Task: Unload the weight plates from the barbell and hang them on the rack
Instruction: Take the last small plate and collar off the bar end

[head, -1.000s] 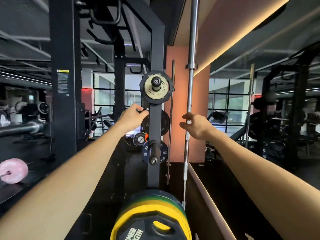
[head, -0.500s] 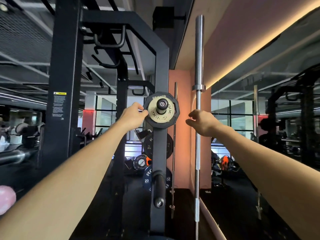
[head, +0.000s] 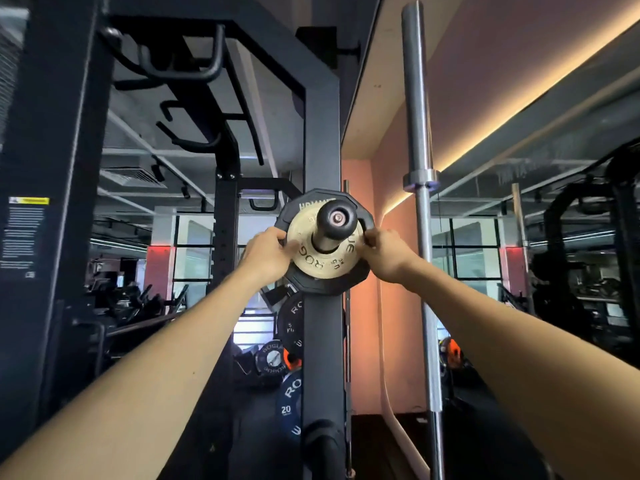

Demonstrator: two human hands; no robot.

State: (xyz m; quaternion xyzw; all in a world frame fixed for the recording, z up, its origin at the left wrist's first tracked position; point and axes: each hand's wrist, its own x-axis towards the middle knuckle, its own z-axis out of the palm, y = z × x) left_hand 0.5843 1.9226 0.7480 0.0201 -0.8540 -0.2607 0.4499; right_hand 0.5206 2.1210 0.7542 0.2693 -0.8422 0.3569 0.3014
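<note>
A small gold Rogue plate (head: 320, 263) hangs on a storage peg (head: 336, 220) of the black rack upright (head: 322, 133), in front of a larger black plate (head: 329, 284). My left hand (head: 268, 252) grips the plates' left edge and my right hand (head: 384, 252) grips their right edge. Whether the fingers hold the gold plate, the black one or both is unclear. A bare steel barbell (head: 420, 237) stands upright just to the right of the rack.
Lower on the upright sit another black plate (head: 289, 329), a blue 20 plate (head: 289, 401) and an empty peg (head: 320, 441). Pull-up handles (head: 180, 71) hang overhead. A mirror wall (head: 554, 254) runs along the right; another rack post (head: 59, 202) stands left.
Both hands rose and closed in on the top peg's plates: the left slid onto the left edge, the right left the barbell's side and took the right edge. The view tilted upward.
</note>
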